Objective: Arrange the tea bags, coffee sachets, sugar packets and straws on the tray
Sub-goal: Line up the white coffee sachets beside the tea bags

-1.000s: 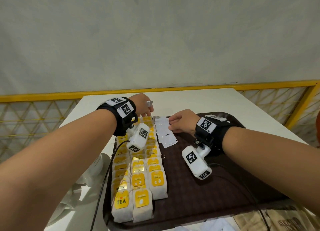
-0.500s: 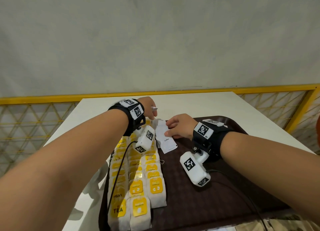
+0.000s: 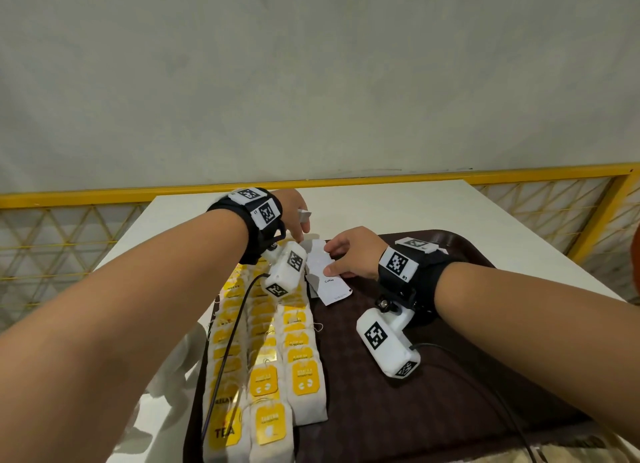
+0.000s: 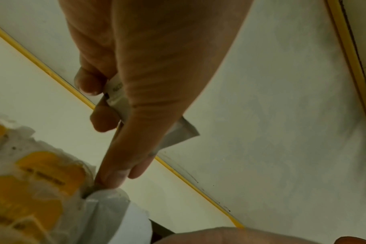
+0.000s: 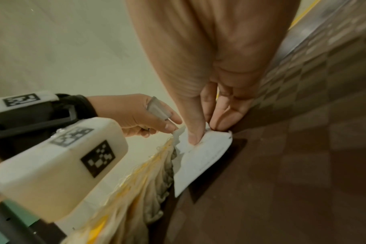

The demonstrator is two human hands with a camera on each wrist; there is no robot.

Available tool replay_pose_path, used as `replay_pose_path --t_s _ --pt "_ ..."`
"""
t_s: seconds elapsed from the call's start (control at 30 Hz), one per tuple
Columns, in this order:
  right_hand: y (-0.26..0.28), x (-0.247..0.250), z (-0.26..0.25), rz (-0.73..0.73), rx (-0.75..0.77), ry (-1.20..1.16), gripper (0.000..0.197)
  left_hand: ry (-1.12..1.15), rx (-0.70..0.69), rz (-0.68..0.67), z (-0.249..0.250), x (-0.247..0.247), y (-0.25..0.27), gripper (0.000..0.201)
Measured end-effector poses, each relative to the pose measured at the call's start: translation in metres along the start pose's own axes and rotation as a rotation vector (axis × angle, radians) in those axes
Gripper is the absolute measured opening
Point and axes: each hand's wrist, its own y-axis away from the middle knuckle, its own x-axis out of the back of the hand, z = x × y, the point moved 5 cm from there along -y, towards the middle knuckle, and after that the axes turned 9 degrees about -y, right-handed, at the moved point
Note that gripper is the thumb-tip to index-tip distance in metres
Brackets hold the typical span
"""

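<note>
Rows of yellow-tagged tea bags [image 3: 270, 358] fill the left side of the dark brown tray [image 3: 398, 393]. Beside their far end lie white coffee sachets [image 3: 330, 282]. My right hand [image 3: 334, 260] pinches the top sachet [image 5: 201, 160], thumb on its face and fingers curled at its far edge. My left hand [image 3: 298, 225] holds a small grey-white packet [image 3: 304, 214] in its curled fingers. Its index finger points down and touches the paper edge where tea bags [image 4: 42, 181] meet a sachet [image 4: 115, 206]. The held packet [image 4: 181, 132] sticks out behind that finger.
The tray sits on a white table [image 3: 415, 206] against a plain wall, with a yellow lattice railing [image 3: 571, 199] behind and at both sides. Brown paper bags [image 3: 588, 452] lie at the near right edge. Black camera cables [image 3: 225, 358] cross the tea bags and tray.
My left hand has moved right and down, bringing its index finger to the sachets' edge. The right hand has stayed on the coffee sachet.
</note>
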Motion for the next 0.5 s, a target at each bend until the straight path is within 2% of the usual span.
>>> replay_pose_path --t_s 0.5 --pt "-0.0014 0.0022 0.0024 0.005 0.020 0.025 0.052 -0.038 -0.004 -0.036 -0.0001 -0.0044 -0.0006 0.024"
